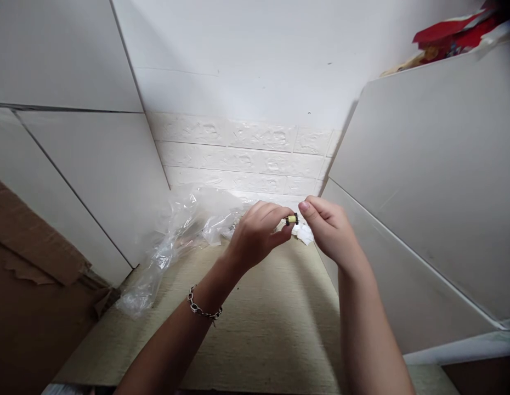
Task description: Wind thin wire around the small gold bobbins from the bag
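Between the thumb and fingers of my left hand (261, 233) is a small black part with a yellow wound middle and thin pins (292, 219). A chain bracelet (201, 311) circles my left wrist. My right hand (327, 225) is just right of the part, its fingers curled and its thumb lying against them. Whatever the right fingers may pinch is too small to make out. Both hands are above the far end of a pale wooden surface (255, 323).
Crumpled clear plastic (173, 247) lies at the left and back of the surface. White scraps (304, 233) are behind the hands. Pale panels stand left (94, 164) and right (428, 159). Torn cardboard (37, 236) is at far left, and red packaging (448, 35) rests top right.
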`<action>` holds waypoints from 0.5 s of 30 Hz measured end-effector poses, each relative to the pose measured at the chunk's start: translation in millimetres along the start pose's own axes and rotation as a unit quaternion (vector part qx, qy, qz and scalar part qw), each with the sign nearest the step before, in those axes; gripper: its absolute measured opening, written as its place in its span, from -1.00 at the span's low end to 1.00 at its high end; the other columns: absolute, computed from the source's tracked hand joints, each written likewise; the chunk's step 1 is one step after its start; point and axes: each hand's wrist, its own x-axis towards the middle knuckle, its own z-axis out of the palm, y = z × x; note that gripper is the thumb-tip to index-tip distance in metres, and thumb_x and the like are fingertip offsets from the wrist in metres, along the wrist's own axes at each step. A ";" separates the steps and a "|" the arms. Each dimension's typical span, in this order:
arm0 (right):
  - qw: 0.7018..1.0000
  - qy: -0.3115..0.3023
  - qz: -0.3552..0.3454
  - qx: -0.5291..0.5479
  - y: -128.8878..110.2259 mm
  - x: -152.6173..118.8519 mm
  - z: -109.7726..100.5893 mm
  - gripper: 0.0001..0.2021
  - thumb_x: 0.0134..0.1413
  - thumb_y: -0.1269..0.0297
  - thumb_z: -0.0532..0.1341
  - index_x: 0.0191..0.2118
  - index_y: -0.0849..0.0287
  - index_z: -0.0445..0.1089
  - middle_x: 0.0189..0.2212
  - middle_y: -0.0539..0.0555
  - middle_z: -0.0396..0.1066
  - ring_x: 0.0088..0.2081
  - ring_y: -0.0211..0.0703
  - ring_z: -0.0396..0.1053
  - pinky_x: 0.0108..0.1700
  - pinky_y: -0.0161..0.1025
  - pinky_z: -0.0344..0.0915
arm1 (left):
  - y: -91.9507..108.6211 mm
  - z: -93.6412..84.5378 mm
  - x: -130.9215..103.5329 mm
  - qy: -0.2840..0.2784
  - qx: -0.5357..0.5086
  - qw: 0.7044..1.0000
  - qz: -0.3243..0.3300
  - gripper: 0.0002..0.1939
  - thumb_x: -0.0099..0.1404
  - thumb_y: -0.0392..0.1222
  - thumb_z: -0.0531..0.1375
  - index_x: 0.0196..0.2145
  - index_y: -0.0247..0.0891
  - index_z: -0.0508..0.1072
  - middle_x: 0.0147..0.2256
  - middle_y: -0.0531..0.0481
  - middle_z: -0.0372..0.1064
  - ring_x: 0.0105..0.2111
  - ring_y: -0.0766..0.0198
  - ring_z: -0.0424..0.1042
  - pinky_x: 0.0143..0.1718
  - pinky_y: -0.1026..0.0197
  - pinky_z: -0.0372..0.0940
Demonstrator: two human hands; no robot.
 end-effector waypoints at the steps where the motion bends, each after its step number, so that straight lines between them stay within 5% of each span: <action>1: 1.000 -0.001 0.001 0.015 0.1 0.0 0.1 -0.62 0.09 0.10 -0.02 -0.64 0.17 -0.05 -0.65 -0.10 -0.08 -0.56 -0.37 -0.06 -0.51 -0.34 -0.08 | 1.2 -0.4 0.5 0.009 -0.010 1.000 -0.008 -0.93 0.17 -0.26 0.09 -0.34 -0.24 0.32 -0.41 0.06 0.38 -0.39 0.38 0.28 -0.30 0.28 0.18; 8: 0.997 -0.016 -0.012 0.080 0.5 0.9 1.1 -0.64 0.08 0.08 -0.02 -0.63 0.17 0.04 -0.65 -0.09 -0.04 -0.55 -0.35 -0.02 -0.50 -0.33 -0.04 | 10.7 -4.1 5.0 0.025 -0.112 0.991 -0.075 -0.94 0.11 -0.30 0.14 -0.39 -0.26 0.34 -0.47 0.09 0.35 -0.43 0.43 0.29 -0.36 0.33 0.21; 15: 0.996 -0.041 -0.041 0.074 -0.6 -0.1 -1.6 -0.66 0.10 0.10 -0.03 -0.60 0.17 0.08 -0.63 -0.08 0.01 -0.54 -0.34 0.02 -0.48 -0.33 0.00 | 9.7 -9.7 7.1 -0.047 -0.180 0.978 -0.095 -0.97 0.12 -0.30 0.13 -0.41 -0.24 0.34 -0.49 0.09 0.34 -0.50 0.44 0.25 -0.45 0.34 0.20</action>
